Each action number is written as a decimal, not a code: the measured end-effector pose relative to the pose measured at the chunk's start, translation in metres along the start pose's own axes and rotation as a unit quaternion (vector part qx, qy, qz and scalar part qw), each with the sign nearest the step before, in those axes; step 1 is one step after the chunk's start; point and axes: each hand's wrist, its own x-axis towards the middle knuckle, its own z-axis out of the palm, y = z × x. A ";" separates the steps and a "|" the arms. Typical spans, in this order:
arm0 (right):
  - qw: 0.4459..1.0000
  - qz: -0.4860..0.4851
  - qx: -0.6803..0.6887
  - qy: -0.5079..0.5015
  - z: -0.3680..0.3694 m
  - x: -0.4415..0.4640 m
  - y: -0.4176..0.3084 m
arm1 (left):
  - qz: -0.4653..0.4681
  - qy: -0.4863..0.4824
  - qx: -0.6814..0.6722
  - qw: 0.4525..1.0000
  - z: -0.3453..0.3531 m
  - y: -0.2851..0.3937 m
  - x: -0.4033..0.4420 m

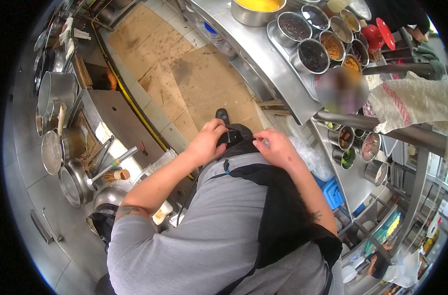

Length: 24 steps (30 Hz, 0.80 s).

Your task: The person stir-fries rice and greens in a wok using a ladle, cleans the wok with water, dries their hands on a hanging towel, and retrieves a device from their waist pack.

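At my waist, my left hand (208, 143) is closed with its fingers curled around the edge of a small black box-like device (230, 138). The device rests against the black apron (283, 196) hanging over my grey shirt (209, 211). Across from it, my right hand (274, 149) has its thumb and fingers drawn together beside the black cloth. Whatever is between those fingertips is too small to make out. One black shoe (222, 116) shows beyond my hands.
On the right, a steel counter (253, 46) bears several metal pots of food and a pot of yellow liquid (256, 11). Pans (75, 184) and a large pot (57, 93) stand at left. A towel (411, 103) hangs on a rail. Another person's arm (418, 33) shows top right.
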 end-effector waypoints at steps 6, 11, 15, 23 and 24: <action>0.987 0.038 -0.083 -0.134 0.010 0.008 0.014 | -0.008 -0.060 0.059 0.996 -0.014 0.001 -0.017; 0.963 0.076 -0.141 -0.215 0.024 0.027 0.020 | -0.023 -0.097 0.061 0.993 -0.012 -0.003 -0.026; 0.968 0.075 -0.166 -0.171 0.043 0.031 0.016 | -0.055 -0.047 0.009 0.997 -0.002 -0.001 -0.024; 0.974 -0.020 -0.144 -0.176 0.046 0.041 0.008 | -0.048 -0.091 -0.065 0.993 -0.011 -0.020 -0.011; 0.977 -0.026 -0.135 -0.164 0.045 0.040 0.007 | -0.031 -0.084 -0.079 0.993 -0.014 -0.023 -0.013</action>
